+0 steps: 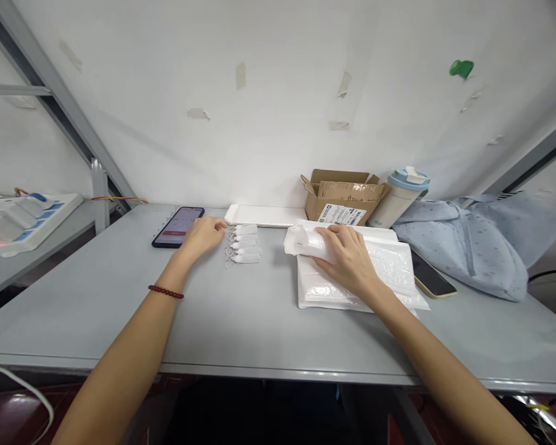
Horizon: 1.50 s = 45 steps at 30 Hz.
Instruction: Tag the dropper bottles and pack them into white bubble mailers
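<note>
My left hand (202, 238) rests on the grey table (241, 321), fingers curled loosely, fingertips touching the left end of a small row of white tags with strings (244, 245). A dark red bead bracelet is on that wrist. My right hand (347, 253) lies on a stack of white bubble-wrap mailer bags (398, 272), its fingers wrapped over a rolled or bunched white bag (301, 241) at the stack's far left corner.
A phone with a lit pink screen (178, 226) lies left of my left hand. A flat white tray (264, 215), an open cardboard box (341, 194), a lidded cup (401, 196), a blue cloth bag (472, 241) and a second dark phone (432, 281) stand behind and right.
</note>
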Motion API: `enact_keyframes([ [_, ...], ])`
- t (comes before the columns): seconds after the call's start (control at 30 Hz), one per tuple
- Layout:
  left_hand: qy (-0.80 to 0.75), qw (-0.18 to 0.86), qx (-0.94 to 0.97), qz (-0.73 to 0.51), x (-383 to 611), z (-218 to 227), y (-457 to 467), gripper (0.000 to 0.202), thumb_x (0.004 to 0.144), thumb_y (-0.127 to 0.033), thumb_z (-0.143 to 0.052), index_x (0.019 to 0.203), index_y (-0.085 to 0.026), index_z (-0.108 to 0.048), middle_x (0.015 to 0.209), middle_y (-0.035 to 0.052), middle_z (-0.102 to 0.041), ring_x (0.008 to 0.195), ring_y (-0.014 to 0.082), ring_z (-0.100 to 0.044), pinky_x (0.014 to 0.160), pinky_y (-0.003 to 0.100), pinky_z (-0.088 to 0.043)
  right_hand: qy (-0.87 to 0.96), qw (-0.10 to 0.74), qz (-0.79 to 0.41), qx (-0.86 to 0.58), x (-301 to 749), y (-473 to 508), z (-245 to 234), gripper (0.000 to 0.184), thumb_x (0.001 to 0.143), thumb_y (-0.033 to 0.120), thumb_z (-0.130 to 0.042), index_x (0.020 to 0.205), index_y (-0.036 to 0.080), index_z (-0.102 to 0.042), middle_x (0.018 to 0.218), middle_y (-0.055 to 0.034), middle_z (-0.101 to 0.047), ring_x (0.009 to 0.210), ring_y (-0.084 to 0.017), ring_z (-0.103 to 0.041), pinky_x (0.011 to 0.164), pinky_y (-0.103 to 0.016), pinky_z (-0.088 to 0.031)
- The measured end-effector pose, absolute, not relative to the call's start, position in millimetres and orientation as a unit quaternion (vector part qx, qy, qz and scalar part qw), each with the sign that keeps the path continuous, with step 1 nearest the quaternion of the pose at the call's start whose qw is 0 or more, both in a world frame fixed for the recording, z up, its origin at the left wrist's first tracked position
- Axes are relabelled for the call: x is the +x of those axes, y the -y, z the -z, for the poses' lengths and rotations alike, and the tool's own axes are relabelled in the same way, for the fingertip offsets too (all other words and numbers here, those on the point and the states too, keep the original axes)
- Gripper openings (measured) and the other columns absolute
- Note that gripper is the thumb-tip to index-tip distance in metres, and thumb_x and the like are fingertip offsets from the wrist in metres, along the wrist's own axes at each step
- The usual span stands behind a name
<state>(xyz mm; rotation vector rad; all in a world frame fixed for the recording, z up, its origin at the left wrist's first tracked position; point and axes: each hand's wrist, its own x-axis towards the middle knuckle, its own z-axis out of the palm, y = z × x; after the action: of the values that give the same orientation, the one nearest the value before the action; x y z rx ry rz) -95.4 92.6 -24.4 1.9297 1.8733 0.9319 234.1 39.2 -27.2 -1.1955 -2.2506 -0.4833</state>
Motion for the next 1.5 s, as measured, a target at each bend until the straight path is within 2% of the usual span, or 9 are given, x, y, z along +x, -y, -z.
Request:
enact_keyframes([
  [0.23,-0.62,0.199,0.699,-0.296,-99,39,-99,0.011,0.065,-0.033,-0.063,0.062,-0.024,-0.067,0.073,0.0057,-0.07,0.073,0.0233,-0.062,0.067,0.032,-0.044,0.833,0.269,0.195,-0.442,234,-38,26,0.044,0.079,0.027,-0.058,0.12,0.016,-0.049,0.107,-0.0148,-0.053,0.099,-0.029,-0.048,0.084,-0.041,-0.039],
  [0.47,-0.618,0.238,0.65,-0.373,-94,7,-85,0.018,0.069,-0.039,-0.061,0.067,-0.022,-0.067,0.073,0.0048,-0.068,0.067,0.0199,-0.057,0.06,0.03,-0.043,0.835,0.265,0.187,-0.445,233,-38,27,0.044,0.08,0.026,-0.057,0.122,0.018,-0.048,0.107,-0.0142,-0.052,0.1,-0.029,-0.047,0.082,-0.041,-0.038],
  [0.73,-0.509,0.395,0.672,-0.366,-40,-5,-59,0.021,0.071,-0.038,-0.066,0.071,-0.017,-0.067,0.066,0.0005,-0.058,0.056,0.0115,-0.046,0.052,0.024,-0.037,0.838,0.272,0.185,-0.435,231,-38,28,0.041,0.081,0.026,-0.056,0.12,0.017,-0.05,0.105,-0.0141,-0.053,0.098,-0.029,-0.048,0.082,-0.041,-0.039],
  [0.83,-0.486,0.399,0.685,-0.369,-18,6,-55,0.022,0.073,-0.038,-0.065,0.072,-0.017,-0.068,0.072,0.0027,-0.063,0.064,0.0136,-0.052,0.055,0.024,-0.04,0.846,0.274,0.178,-0.421,230,-36,27,0.038,0.082,0.025,-0.056,0.119,0.017,-0.052,0.104,-0.0138,-0.054,0.096,-0.028,-0.05,0.081,-0.04,-0.039],
  [1.0,-0.427,0.414,0.693,-0.408,5,21,-48,0.019,0.073,-0.037,-0.067,0.077,-0.02,-0.073,0.098,0.0052,-0.066,0.092,0.0185,-0.058,0.072,0.024,-0.045,0.857,0.289,0.17,-0.392,226,-30,25,0.036,0.083,0.024,-0.056,0.118,0.018,-0.053,0.103,-0.0128,-0.055,0.093,-0.026,-0.051,0.078,-0.039,-0.04],
  [1.13,-0.365,0.476,0.695,-0.395,15,22,-39,0.02,0.077,-0.035,-0.062,0.071,-0.018,-0.072,0.074,0.0009,-0.065,0.072,0.0145,-0.057,0.064,0.023,-0.042,0.865,0.309,0.174,-0.356,221,-25,24,0.036,0.082,0.021,-0.057,0.117,0.016,-0.053,0.101,-0.0125,-0.055,0.091,-0.025,-0.051,0.079,-0.038,-0.04],
  [1.27,-0.378,0.463,0.697,-0.398,22,21,-29,0.03,0.076,-0.029,-0.057,0.05,-0.015,-0.055,0.048,-0.0036,-0.047,0.053,0.0103,-0.043,0.05,0.022,-0.031,0.875,0.305,0.183,-0.33,214,-20,25,0.035,0.082,0.018,-0.055,0.117,0.016,-0.053,0.099,-0.0123,-0.056,0.09,-0.025,-0.051,0.077,-0.037,-0.04],
  [1.37,-0.388,0.437,0.711,-0.391,26,22,-25,0.034,0.077,-0.025,-0.051,0.044,-0.016,-0.043,0.045,-0.0044,-0.039,0.051,0.0095,-0.037,0.049,0.022,-0.028,0.884,0.298,0.184,-0.31,211,-18,25,0.037,0.08,0.013,-0.053,0.117,0.015,-0.053,0.098,-0.0129,-0.055,0.089,-0.025,-0.05,0.075,-0.037,-0.04],
  [1.5,-0.36,0.398,0.772,-0.34,25,20,-24,0.027,0.079,-0.018,-0.042,0.053,-0.016,-0.047,0.053,-0.0042,-0.044,0.059,0.0107,-0.04,0.058,0.022,-0.035,0.889,0.29,0.181,-0.304,211,-18,24,0.039,0.078,0.013,-0.054,0.116,0.012,-0.053,0.099,-0.0139,-0.056,0.09,-0.025,-0.05,0.075,-0.038,-0.04],
])
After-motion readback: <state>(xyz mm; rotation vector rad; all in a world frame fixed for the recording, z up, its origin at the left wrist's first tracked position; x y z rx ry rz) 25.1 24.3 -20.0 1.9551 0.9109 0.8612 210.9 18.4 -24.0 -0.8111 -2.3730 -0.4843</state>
